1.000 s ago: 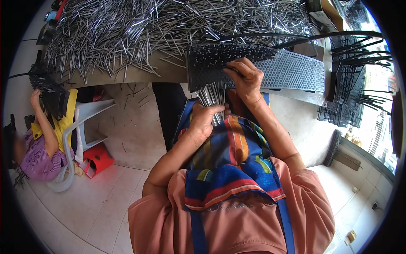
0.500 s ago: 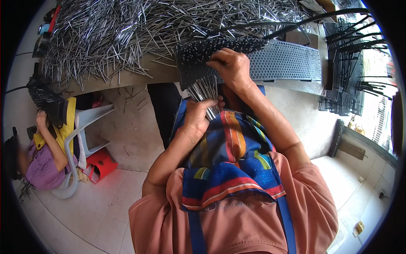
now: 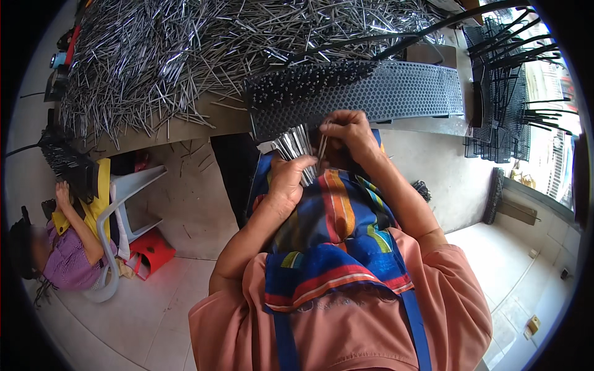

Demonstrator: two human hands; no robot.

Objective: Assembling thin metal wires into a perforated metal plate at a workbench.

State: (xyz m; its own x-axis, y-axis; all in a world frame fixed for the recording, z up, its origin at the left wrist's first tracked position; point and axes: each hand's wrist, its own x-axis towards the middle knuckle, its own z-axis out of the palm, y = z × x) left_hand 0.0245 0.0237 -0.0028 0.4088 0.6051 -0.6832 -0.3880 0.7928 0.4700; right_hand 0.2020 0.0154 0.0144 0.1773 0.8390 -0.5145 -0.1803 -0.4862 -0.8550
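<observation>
My left hand (image 3: 288,180) is closed round a fanned bundle of thin silvery metal strips (image 3: 293,142), held above my lap just below the table edge. Beside the bundle, my right hand (image 3: 352,137) pinches a thin metal strip (image 3: 322,147), pointing downward. Just beyond both hands is a long, curved dark panel (image 3: 414,91) covered in small round holes. Many short dark strip ends (image 3: 309,86) stick up from the holes over its left and upper part. The right part of the panel shows bare holes.
A big heap of loose metal strips (image 3: 161,68) covers the table behind the panel. Dark cables (image 3: 427,34) arch over its right side. Black mesh racks (image 3: 498,93) stand at the right. On the left, another person (image 3: 74,253) sits by a grey plastic chair (image 3: 111,222) and red bag (image 3: 151,252).
My right hand has come down from above the panel to the bundle and now pinches a strip. My left hand keeps its hold on the bundle. The view has shifted slightly.
</observation>
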